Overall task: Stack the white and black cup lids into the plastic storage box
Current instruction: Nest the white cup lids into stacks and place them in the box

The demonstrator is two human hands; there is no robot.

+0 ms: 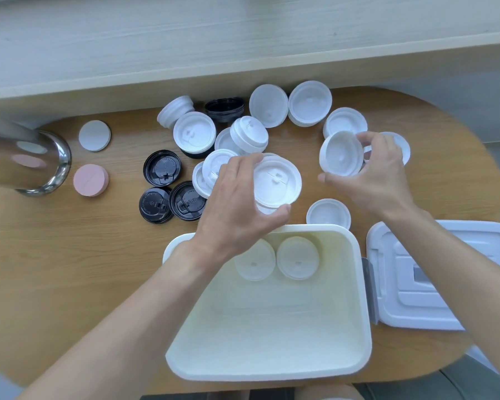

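White cup lids [244, 131] lie scattered across the upper centre of the frame on the wooden table [70, 249], with three black lids [162, 168] grouped left of centre and a black stack [225, 109] behind them. The plastic storage box [272, 368] sits open at lower centre; two white lids [298, 258] rest side by side on its floor near the far wall. The left hand [237, 209] grips a large white lid [276, 183] just beyond the box rim, fingers curled over its far edge and thumb under its near edge. The right hand [378, 174], at centre right, pinches a smaller white lid [341, 154] tilted on edge, fingers bent round its rim. One white lid [328, 213] lies between the hands, just beside the box. The box cover [433, 272] lies at lower right, beside the box. At left stand a metal container [35, 163], a grey disc [94, 135] and a pink disc [90, 180].
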